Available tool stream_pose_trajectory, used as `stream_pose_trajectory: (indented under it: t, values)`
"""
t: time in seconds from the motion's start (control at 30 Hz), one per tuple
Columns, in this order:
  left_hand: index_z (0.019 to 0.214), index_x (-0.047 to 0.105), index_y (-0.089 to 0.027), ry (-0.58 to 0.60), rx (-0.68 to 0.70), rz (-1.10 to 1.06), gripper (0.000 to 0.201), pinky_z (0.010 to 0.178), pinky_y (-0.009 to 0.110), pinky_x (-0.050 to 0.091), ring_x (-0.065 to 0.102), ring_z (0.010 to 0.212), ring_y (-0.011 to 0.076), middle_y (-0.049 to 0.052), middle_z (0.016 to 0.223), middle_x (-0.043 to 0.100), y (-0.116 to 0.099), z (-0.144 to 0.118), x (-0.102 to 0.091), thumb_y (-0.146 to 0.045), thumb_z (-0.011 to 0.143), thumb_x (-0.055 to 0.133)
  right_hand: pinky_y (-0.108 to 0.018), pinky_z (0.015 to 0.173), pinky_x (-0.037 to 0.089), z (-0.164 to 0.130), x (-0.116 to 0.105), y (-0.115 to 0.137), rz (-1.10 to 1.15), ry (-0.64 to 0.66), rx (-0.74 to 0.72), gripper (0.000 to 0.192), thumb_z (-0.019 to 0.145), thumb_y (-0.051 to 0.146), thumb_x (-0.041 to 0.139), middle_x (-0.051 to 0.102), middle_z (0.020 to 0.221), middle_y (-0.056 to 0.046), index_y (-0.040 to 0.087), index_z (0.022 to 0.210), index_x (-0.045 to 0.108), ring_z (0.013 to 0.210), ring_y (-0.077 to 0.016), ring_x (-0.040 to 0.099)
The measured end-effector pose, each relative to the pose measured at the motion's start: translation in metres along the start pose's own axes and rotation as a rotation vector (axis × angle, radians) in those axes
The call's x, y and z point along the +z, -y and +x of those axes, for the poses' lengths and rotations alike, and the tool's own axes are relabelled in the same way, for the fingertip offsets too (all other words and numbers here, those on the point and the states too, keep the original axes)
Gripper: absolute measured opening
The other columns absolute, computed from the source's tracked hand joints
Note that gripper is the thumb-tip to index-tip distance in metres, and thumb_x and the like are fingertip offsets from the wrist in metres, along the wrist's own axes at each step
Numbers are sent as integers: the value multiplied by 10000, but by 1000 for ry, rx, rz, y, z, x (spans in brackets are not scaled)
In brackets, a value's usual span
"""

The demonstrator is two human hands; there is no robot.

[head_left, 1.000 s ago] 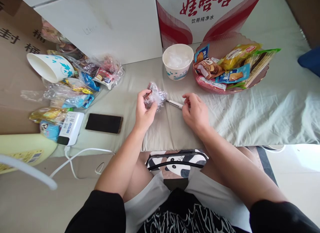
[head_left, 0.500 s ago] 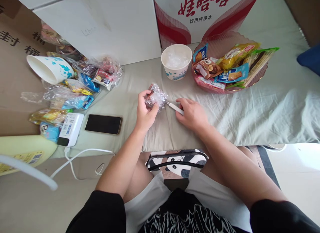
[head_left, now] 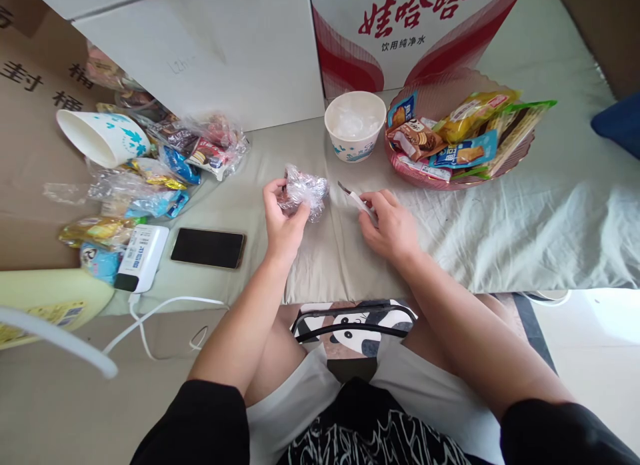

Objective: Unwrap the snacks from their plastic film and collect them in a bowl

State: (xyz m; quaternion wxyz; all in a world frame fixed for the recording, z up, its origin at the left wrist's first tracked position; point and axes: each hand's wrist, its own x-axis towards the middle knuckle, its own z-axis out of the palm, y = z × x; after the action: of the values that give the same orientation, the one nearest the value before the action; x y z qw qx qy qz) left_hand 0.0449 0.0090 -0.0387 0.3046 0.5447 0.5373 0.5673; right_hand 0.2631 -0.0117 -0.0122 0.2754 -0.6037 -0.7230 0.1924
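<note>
My left hand (head_left: 283, 220) is closed around a small reddish-brown item in crumpled clear plastic wrap (head_left: 311, 193); what lies inside cannot be made out. My right hand (head_left: 391, 226) grips the white handle of a small knife (head_left: 356, 198). Its short dark blade points up and left toward the wrapped item, with a gap between them. Beyond both hands stands a paper bowl (head_left: 353, 149) with a blue pattern, holding crumpled clear plastic. To its right, a pink clear scalloped basket (head_left: 425, 178) holds several packaged snacks.
A phone (head_left: 208, 248) lies at the left beside a white power strip (head_left: 145, 258) with cables. Behind it are a tipped paper cup (head_left: 105, 138) and several snack packets (head_left: 210, 155). White cartons (head_left: 200, 58) stand along the back. The cloth-covered table's front edge is above my lap.
The knife has drawn back to the right, away from the wrapped item, and its blade now tilts up more. My left hand has shifted slightly left with the wrapped item.
</note>
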Motion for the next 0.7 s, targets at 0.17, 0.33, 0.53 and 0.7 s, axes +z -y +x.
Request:
stream_pose_trajectory:
  t: [0.17, 0.33, 0.53, 0.7]
  values:
    - [1303, 442, -271, 60, 45, 28, 743, 916, 344, 547, 650, 1063, 208, 81, 1219, 574, -6, -4, 8, -590, 753, 826, -344, 808, 506, 0, -1, 0, 165, 17, -112, 326, 989, 287, 407, 681, 1027, -103, 205, 1176, 660, 892, -227, 651]
    - [1265, 475, -252, 79, 46, 36, 701, 936, 354, 544, 654, 1077, 213, 82, 1207, 591, -8, -5, 11, -567, 751, 833, -334, 785, 497, -1, 3, -1, 162, 90, -145, 341, 1000, 287, 396, 710, 1015, -99, 217, 1181, 678, 920, -240, 660]
    - [1250, 481, -263, 63, 27, -11, 713, 894, 338, 550, 669, 1002, 195, 64, 1163, 614, -6, -3, 9, -605, 733, 833, -320, 739, 483, 0, 2, -2, 125, 112, -165, 369, 1003, 286, 400, 696, 941, -87, 212, 1215, 693, 850, -226, 656]
    - [1284, 475, -280, 65, -11, -82, 712, 899, 325, 549, 671, 1018, 197, 71, 1189, 630, -5, -1, 6, -596, 752, 828, -315, 708, 472, -2, 0, 2, 106, 126, -169, 377, 989, 279, 412, 689, 908, -82, 212, 1199, 718, 827, -221, 656]
